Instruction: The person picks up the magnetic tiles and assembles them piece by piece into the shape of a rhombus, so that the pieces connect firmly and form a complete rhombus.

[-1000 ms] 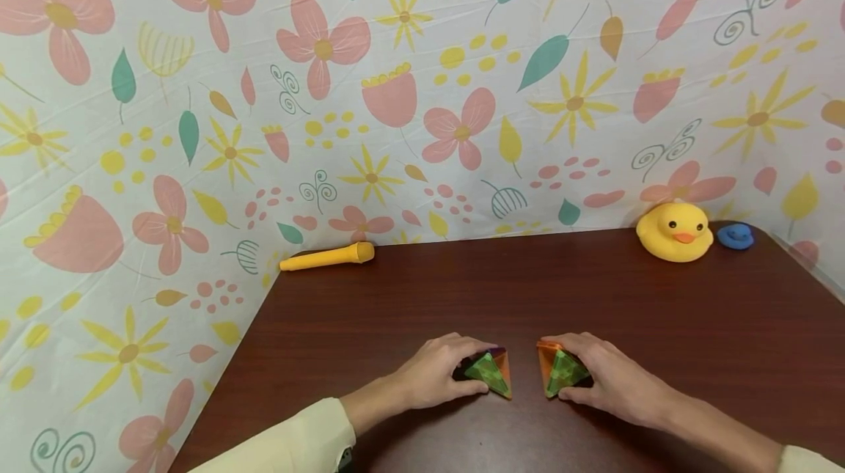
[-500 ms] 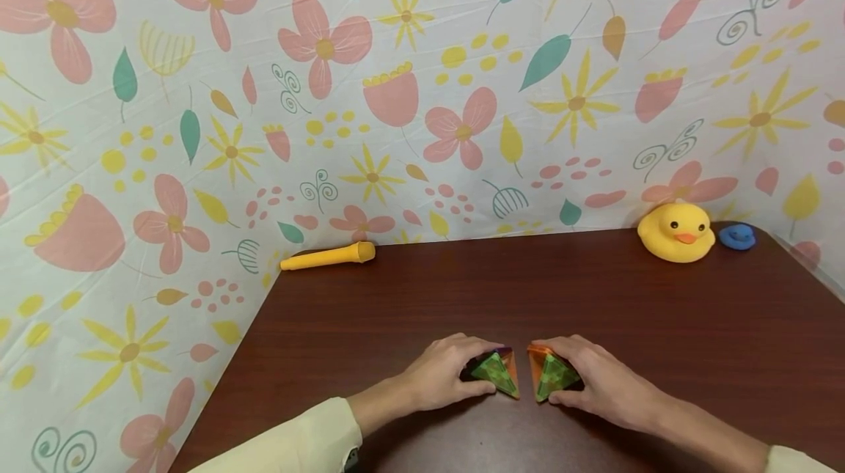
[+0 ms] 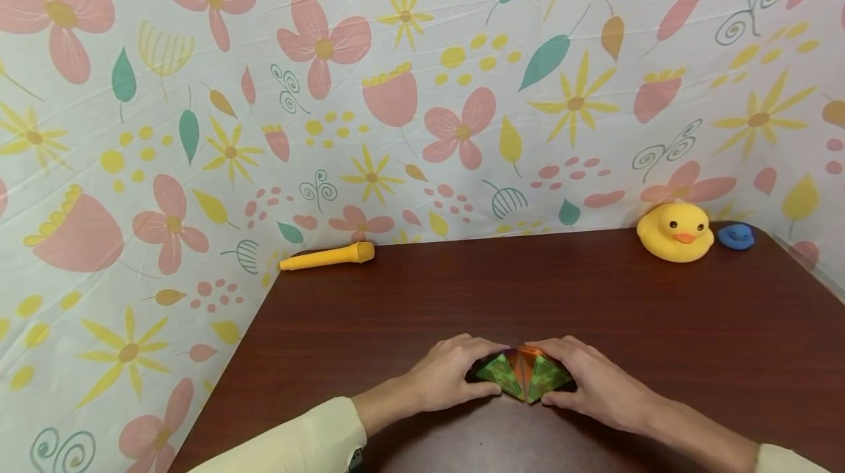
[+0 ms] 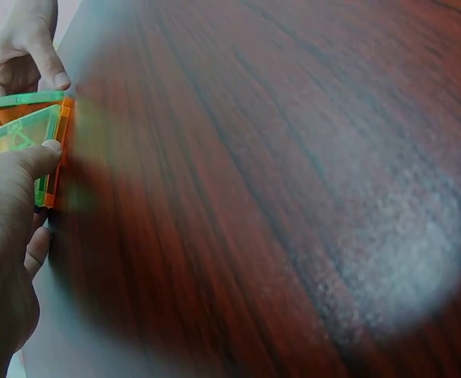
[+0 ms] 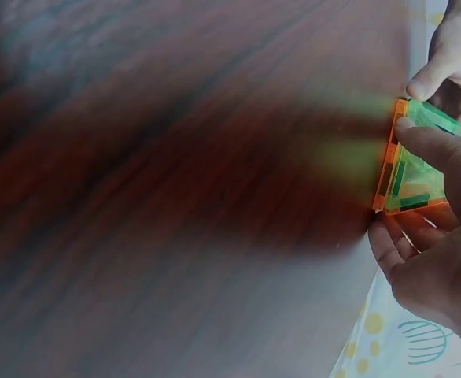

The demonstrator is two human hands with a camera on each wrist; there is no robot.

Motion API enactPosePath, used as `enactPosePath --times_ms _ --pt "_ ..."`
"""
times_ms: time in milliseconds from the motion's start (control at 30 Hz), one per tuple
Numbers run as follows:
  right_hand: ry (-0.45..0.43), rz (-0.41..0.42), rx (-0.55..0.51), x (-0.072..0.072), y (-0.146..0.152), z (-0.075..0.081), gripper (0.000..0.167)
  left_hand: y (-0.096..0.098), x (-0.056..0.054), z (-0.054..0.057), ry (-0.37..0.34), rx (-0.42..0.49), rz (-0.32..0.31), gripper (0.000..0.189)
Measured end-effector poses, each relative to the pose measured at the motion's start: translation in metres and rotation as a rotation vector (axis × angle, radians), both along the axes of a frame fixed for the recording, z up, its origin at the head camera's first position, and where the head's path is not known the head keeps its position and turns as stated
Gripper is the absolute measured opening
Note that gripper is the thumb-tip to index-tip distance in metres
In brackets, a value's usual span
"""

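My left hand [image 3: 447, 374] grips a small pyramid of see-through magnetic tiles [image 3: 499, 374], with green, orange and a bit of purple showing. A second tile pyramid [image 3: 546, 378], green and orange, is held between the thumb and fingers of my right hand [image 3: 606, 383]. The two pyramids meet side by side along their orange faces, low over the table. In the left wrist view the left thumb lies on a green tile [image 4: 27, 130]. The right wrist view has the right thumb against a green tile [image 5: 419, 175] and its orange edge. Palms hide the outer sides.
On the dark wooden table [image 3: 422, 297], a yellow toy microphone [image 3: 326, 257] lies at the back left. A yellow rubber duck [image 3: 675, 232] and a small blue duck [image 3: 736, 237] sit at the back right. A flower-patterned cloth [image 3: 396, 128] hangs behind the table.
Both hands have moved inward, each carrying its pyramid, and the gap between the two pyramids has closed. The microphone and ducks have stayed in place.
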State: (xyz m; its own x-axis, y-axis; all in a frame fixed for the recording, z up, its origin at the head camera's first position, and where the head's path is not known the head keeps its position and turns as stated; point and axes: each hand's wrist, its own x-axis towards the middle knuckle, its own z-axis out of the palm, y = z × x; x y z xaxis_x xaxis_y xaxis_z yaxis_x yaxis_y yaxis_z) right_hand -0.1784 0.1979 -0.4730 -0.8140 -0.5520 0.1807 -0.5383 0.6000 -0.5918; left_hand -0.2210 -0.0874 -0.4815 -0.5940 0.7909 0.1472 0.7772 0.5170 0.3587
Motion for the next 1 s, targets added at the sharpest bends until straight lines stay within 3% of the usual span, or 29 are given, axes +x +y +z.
enactPosePath --times_ms 800,1000 --pt "-0.026 0.026 -0.069 -0.0022 0.0073 0.0002 0.060 -0.0014 -0.0002 -0.0014 -0.022 0.014 -0.002 0.062" --pt "-0.034 0.035 -0.047 -0.0028 0.0034 0.0008 0.072 -0.0011 -0.0005 -0.0016 -0.023 0.008 -0.005 0.063"
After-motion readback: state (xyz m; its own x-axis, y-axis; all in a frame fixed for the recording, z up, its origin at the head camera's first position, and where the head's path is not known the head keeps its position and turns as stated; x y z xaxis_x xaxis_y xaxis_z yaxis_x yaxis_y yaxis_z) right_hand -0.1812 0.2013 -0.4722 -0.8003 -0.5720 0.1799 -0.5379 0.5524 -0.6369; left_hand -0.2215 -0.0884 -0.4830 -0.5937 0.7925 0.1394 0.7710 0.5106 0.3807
